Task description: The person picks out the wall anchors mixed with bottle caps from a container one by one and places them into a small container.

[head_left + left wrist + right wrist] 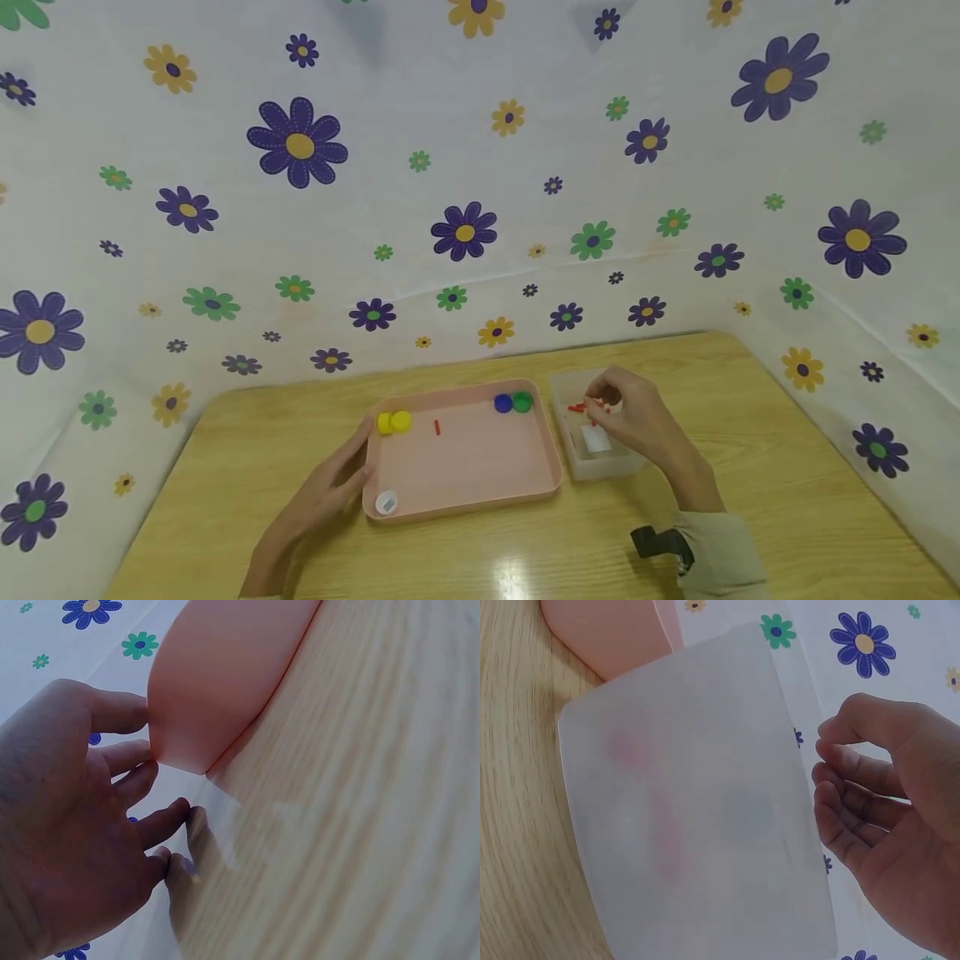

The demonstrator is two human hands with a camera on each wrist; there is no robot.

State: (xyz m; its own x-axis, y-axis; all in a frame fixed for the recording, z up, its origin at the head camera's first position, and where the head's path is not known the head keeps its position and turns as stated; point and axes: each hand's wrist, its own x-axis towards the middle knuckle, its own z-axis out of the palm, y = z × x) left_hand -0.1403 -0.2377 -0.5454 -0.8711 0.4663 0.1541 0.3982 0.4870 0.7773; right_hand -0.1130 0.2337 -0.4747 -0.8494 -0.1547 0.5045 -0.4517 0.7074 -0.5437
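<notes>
A pink tray [465, 467] lies on the table. My left hand [330, 486] touches its left side with fingers loosely extended; in the left wrist view the fingertips meet the tray's outer wall [217, 682]. Inside the tray, a short red stick [437, 427] lies near yellow caps [401, 421]. Just right of the tray stands a translucent box [588, 468] with several red sticks [576, 408] and a white piece [596, 439]. Above the box, my right hand [633, 417] has its fingers bent, thumb and forefinger close together. Whether they pinch a red stick is unclear.
A blue cap [503, 403] and a green cap [522, 402] sit in the tray's back right corner. A white round piece [386, 502] is in its front left corner. The wooden table [420, 558] meets flowered cloth walls [375, 225] behind and at the sides.
</notes>
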